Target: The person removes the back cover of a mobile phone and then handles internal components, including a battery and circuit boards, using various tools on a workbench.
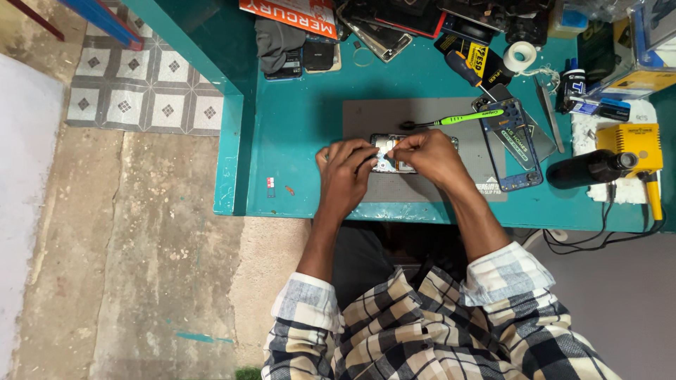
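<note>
Both hands meet over an opened phone (386,163) lying on a grey work mat (422,123) at the centre of the teal bench (296,119). The left hand (346,172) curls around the phone's 9 o'clock end, fingers bent and pressing on its edge. The right hand (426,158) comes in from 3 o'clock with its fingertips pinched together over the exposed board; it probably grips a small part or cable, though that is too small to tell.

A slip of that pinch could tear a thin connector or flick a tiny piece off the mat. At 1 o'clock a green-handled screwdriver (458,119) lies near a blue phone frame (512,141), and a careless wrist could knock either. The yellow soldering station (630,141) at 3 o'clock sits well apart.
</note>
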